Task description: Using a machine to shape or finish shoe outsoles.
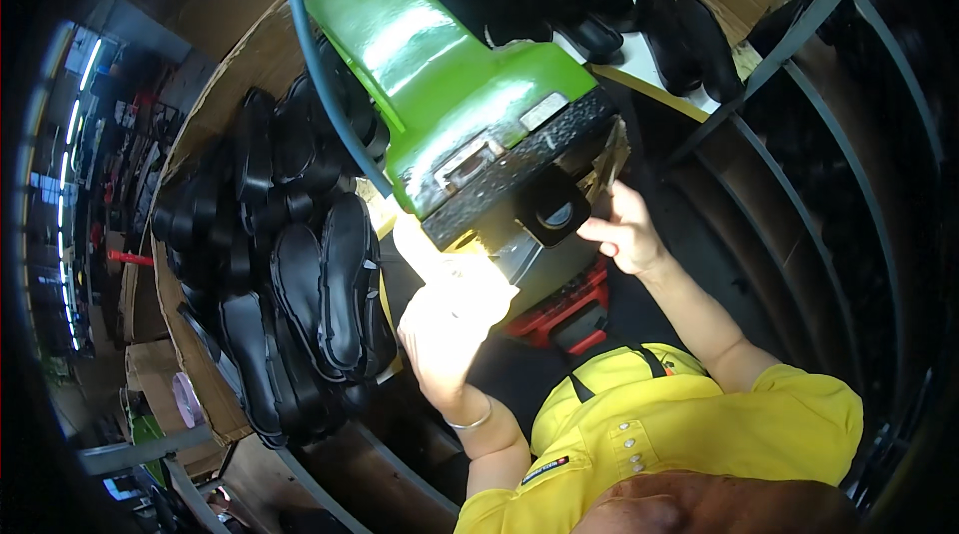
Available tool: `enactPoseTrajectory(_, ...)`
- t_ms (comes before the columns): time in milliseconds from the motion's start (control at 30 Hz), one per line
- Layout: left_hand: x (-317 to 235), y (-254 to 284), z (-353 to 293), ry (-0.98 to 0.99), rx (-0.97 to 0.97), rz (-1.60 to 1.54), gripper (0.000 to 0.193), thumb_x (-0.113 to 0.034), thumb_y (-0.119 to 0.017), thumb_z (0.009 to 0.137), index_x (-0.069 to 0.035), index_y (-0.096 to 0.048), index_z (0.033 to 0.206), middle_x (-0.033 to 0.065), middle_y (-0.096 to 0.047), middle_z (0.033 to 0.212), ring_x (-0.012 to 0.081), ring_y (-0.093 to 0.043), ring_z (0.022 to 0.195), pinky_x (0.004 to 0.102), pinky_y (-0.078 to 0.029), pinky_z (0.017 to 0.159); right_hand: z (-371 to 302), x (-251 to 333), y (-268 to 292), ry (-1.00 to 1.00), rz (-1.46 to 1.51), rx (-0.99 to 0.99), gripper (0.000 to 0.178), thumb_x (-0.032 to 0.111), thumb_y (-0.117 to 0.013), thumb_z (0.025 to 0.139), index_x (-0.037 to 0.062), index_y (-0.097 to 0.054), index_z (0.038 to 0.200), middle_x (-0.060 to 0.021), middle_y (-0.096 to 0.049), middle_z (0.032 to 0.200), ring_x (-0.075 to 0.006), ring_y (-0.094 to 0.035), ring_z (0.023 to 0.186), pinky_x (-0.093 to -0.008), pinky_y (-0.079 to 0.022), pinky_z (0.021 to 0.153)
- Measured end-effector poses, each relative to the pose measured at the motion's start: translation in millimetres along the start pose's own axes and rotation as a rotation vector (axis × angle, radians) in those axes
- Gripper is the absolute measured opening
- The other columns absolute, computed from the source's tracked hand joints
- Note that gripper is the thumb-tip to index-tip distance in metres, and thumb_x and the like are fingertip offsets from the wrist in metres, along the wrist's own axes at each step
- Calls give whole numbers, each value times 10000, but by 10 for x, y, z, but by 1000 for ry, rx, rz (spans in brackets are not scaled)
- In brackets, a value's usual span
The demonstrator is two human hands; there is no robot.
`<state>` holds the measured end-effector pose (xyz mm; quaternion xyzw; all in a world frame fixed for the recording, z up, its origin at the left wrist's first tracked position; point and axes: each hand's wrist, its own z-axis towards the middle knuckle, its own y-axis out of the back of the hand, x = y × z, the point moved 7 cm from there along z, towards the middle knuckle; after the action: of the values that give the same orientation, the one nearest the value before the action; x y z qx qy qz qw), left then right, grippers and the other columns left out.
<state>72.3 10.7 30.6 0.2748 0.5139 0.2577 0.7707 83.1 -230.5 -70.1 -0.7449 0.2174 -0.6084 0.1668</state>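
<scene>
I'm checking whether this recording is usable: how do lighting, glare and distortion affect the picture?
Head view: the left grip is washed out nearly to white, its finger detail lost; head view: the green machine carries bright glare; head view: the right grip reads more clearly; head view: the rack has bars that bow, and the picture's corners fall to black.

Strip lights (pixel 91 64) glow at far left, a pink ring (pixel 179 397) sits lower, and grey bars (pixel 797 37) cross the right.

Left hand (pixel 448 324) washed out by glare; grip cannot be told. Green machine (pixel 415 54) cut off by top edge; black soles (pixel 300 134) partly hidden behind it.
</scene>
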Motion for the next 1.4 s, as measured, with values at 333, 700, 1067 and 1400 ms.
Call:
enactPoseTrajectory(333, -73, -332, -128, -40, 100, 1, 345, -212, -800, 758, -142, -681, 1074, 56, -605, 888, 184, -593, 809, 324, -488, 713, -95, 101, -331, 231, -201, 148, 414, -1, -759, 772, -2, -534, 1120, -52, -601, 1042, -115, -561, 963, -274, -465, 870)
enactPoseTrajectory(700, -103, -847, -190, -776, -126, 1544, 669, -590, -228, 997, -21, -579, 1015, 3, -516, 774, 102, -462, 655, 222, -462, 686, -72, 81, -50, 22, 21, -18, 369, 25, -744, 769, 59, -538, 1073, 22, -602, 918, 34, -428, 575, -141, -245, 388)
enactPoseTrajectory(1067, 93, -756, -273, -374, -16, 700, 480, -214, -693, 864, -424, -554, 1273, 13, -579, 941, 179, -593, 832, 325, -499, 712, -95, 192, -107, 33, -36, -14, 347, 27, -741, 763, 31, -565, 1062, 2, -614, 951, 2, -489, 611, -151, -303, 408)
enactPoseTrajectory(1400, 22, -841, -207, -367, -112, 752, 586, -232, -620, 935, -441, -378, 1425, -2, -568, 985, 159, -581, 859, 282, -505, 739, 29, 223, -49, -42, -64, 59, 269, 22, -724, 800, 58, -556, 1007, 15, -590, 897, 17, -484, 590, -136, -299, 381)
